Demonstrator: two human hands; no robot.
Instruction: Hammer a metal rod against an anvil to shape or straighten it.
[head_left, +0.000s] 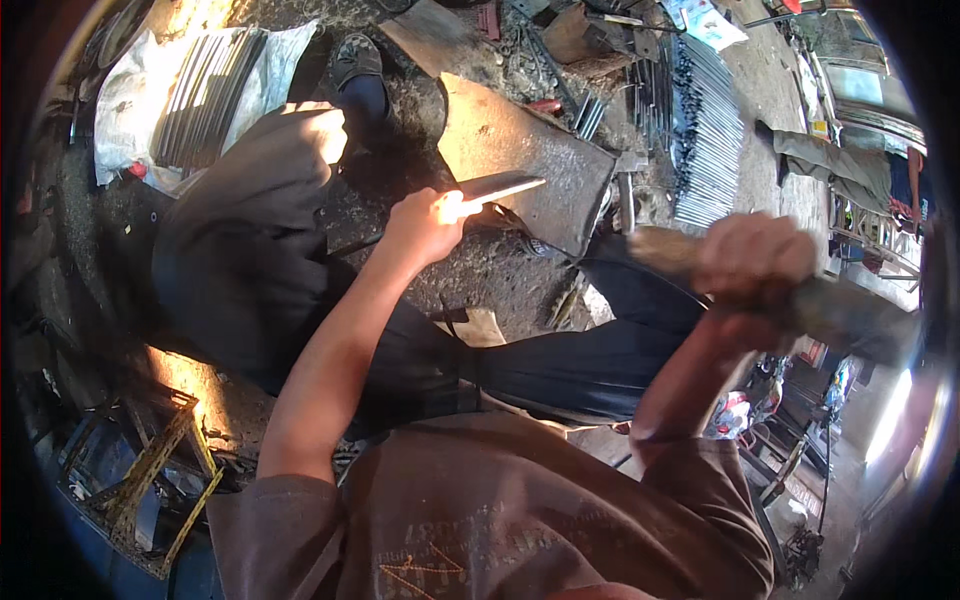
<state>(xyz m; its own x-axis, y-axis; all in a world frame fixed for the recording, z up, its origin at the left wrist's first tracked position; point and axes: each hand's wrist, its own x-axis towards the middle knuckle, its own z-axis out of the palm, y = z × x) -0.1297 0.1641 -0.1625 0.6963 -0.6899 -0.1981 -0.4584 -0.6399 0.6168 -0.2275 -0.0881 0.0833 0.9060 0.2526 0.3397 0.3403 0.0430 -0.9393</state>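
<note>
My left hand, above my lap, is closed around the near end of a flat, pointed metal blade. Its tip points to the right, over a worn metal sheet lying on the ground. Raised at the right, my right hand grips a thick, club-like tool. That tool is smeared by motion; one end looks tan and the other dark, and its exact kind cannot be made out. It is apart from the blade.
Metal rods lie on a white sack at far left. A large stack of silver rods is at far right. Another person's trousered leg shows beyond it. A yellow metal frame stands at lower left. My shoe is ahead.
</note>
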